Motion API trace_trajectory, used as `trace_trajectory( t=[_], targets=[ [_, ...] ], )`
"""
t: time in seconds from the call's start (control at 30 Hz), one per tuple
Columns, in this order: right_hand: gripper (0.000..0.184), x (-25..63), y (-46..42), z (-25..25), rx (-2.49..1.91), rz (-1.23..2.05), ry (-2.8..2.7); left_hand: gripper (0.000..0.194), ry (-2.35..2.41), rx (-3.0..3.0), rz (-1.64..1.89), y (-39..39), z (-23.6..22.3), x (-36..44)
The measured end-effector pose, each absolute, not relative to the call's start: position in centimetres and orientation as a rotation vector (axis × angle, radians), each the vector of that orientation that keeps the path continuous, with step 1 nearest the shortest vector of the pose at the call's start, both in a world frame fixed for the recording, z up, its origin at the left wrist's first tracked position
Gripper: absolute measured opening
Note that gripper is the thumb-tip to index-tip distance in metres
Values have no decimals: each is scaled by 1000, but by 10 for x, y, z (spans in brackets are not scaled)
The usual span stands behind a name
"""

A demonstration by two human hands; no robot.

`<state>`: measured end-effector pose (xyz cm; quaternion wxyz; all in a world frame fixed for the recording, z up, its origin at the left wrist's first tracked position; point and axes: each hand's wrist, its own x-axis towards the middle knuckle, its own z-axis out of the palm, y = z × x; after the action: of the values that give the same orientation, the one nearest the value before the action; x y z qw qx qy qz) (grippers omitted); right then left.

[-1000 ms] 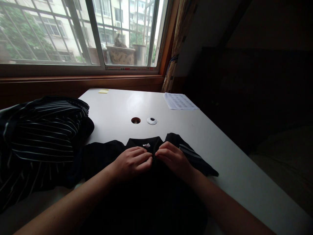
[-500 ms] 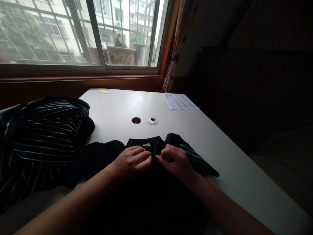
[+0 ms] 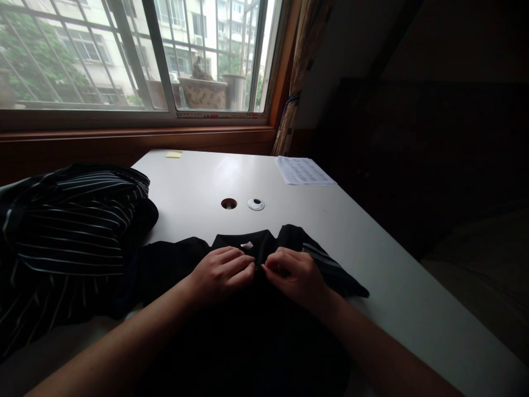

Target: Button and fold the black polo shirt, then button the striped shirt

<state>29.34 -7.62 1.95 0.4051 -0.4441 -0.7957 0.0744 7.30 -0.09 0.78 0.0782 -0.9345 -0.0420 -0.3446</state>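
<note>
A black shirt (image 3: 248, 342) lies spread on the white table, its neck end away from me and a small white label (image 3: 247, 245) showing inside the collar. My left hand (image 3: 224, 271) is closed on the shirt just below the collar, fingertips pinching the dark cloth. Close by on the right, my right hand (image 3: 294, 273) pinches the shirt's front by the neck opening, fingers curled. Only a narrow gap separates the two sets of fingertips. Grey stripes mark the sleeve at the right. The exact bit of cloth in the fingers is too dark to make out.
Black clothes with white stripes (image 3: 74, 220) are heaped on the left of the white table (image 3: 190, 187). Printed sheets (image 3: 305, 171) lie at the back right, a yellow note (image 3: 174, 154) at the back left. A round cable hole (image 3: 228, 204) sits beside a white cap (image 3: 256, 204).
The fingers of my right hand have shifted slightly and loosened from a tighter curl, still at the collar. My left hand stays in nearly the same place on the shirt.
</note>
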Motion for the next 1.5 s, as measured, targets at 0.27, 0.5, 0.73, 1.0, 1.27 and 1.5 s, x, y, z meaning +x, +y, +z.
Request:
trace_trajectory(
  t=[0.27, 0.5, 0.73, 1.0, 1.27, 1.5],
  targets=[
    [4, 298, -76, 20, -1094, 128, -2057, 11, -140, -2797, -1024, -1, 7, 73],
    [11, 298, -73, 19, -1116, 154, -2066, 10, -131, -2770, -1013, -1, 8, 73],
    [16, 298, -71, 16, -1093, 328, -1998, 10, -123, -2753, -983, -2, 11, 73],
    [15, 296, -73, 19, -1083, 245, -2060, 12, -170, -2814, -974, -1, 9, 73],
    [6, 296, -73, 17, -1118, 130, -2167, 11, -305, -2943, -1111, 2, 1, 76],
    [26, 301, -66, 8, -1241, 192, -2000, 12, -664, -3223, -1311, 8, -5, 81]
  ],
)
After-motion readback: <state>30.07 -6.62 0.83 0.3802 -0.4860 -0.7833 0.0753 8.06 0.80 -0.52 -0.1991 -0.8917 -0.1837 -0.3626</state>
